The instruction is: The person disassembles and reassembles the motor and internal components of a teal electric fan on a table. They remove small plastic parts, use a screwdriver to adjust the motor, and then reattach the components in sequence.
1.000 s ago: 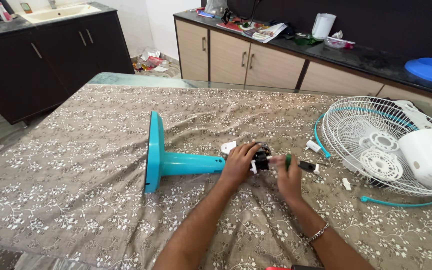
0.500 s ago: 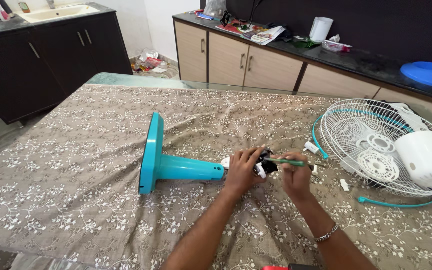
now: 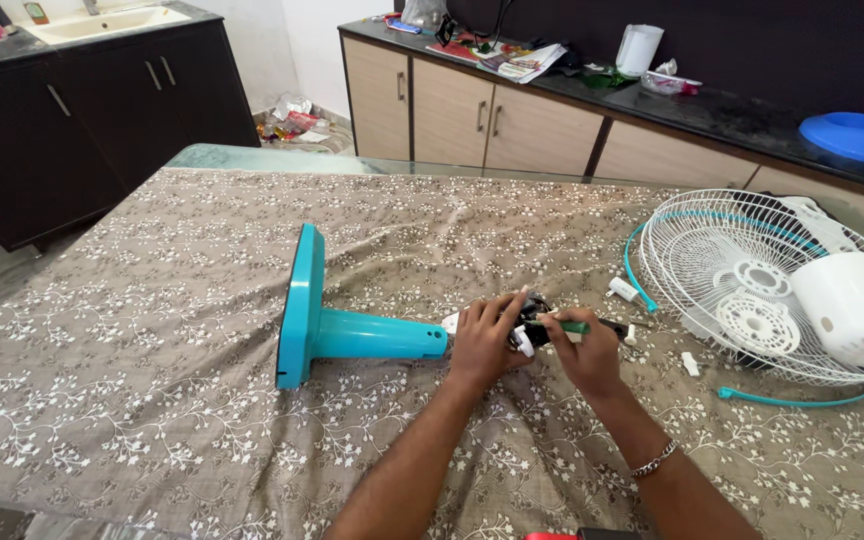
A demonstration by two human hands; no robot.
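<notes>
Both hands meet at the fan stand's (image 3: 352, 333) three-o'clock end: left hand (image 3: 480, 345) clamps the black-and-white fitting (image 3: 530, 325); right hand (image 3: 580, 352) pinches a green-handled screwdriver (image 3: 574, 326), best kept straight.

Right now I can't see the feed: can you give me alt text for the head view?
The left hand steadies the top of a teal fan stand lying on its side on a patterned tablecloth, while the right hand holds a green-handled screwdriver to it. A white fan guard lies to the right.

Fan stand (image 3: 352, 330) on table (image 3: 152, 400), left of hands; grille (image 3: 742, 270) right.
</notes>
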